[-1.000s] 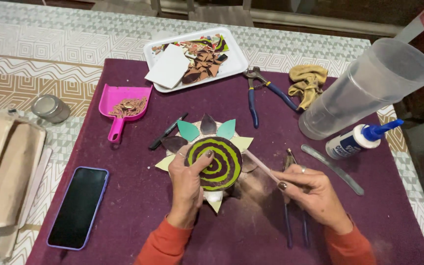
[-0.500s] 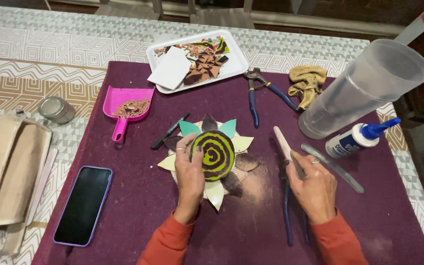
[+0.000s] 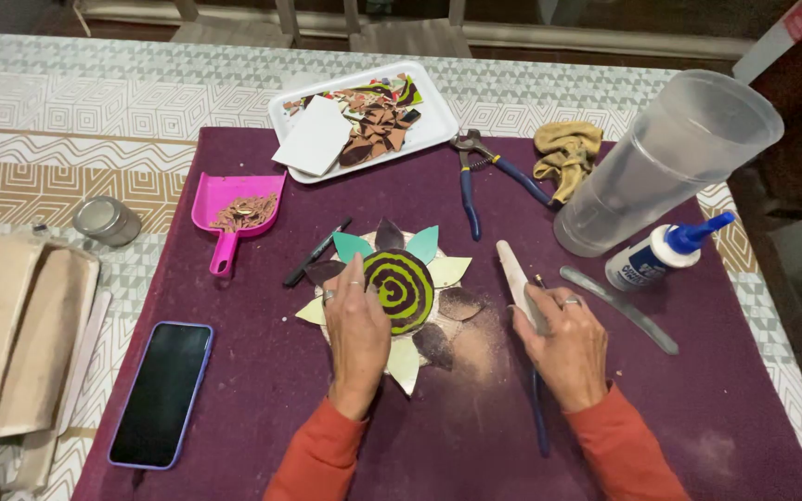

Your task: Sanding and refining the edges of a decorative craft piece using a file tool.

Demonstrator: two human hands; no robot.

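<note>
A round disc (image 3: 403,289) with a green and dark brown spiral lies on a purple mat (image 3: 262,371), ringed by petal-shaped pieces (image 3: 447,271) in teal, cream and brown. My left hand (image 3: 358,327) rests flat on the disc's left side, fingers over it. My right hand (image 3: 559,345) lies to the right of the flower and grips a pale flat file stick (image 3: 514,273) that points up and away. Blue-handled pliers (image 3: 538,417) lie partly under that hand.
At the back stand a white tray (image 3: 438,125) of broken tile pieces, blue-handled nippers (image 3: 473,176), a yellow rag (image 3: 566,153) and a tipped clear plastic jug (image 3: 670,167). A glue bottle (image 3: 656,255) and metal file (image 3: 619,308) lie right. Pink scoop (image 3: 230,209), black marker (image 3: 316,252), phone (image 3: 161,391) and tin (image 3: 107,221) lie left.
My right hand drew the file stick away from the disc's edge and out to the right, where it now points upward. My left hand laid flatter on the disc.
</note>
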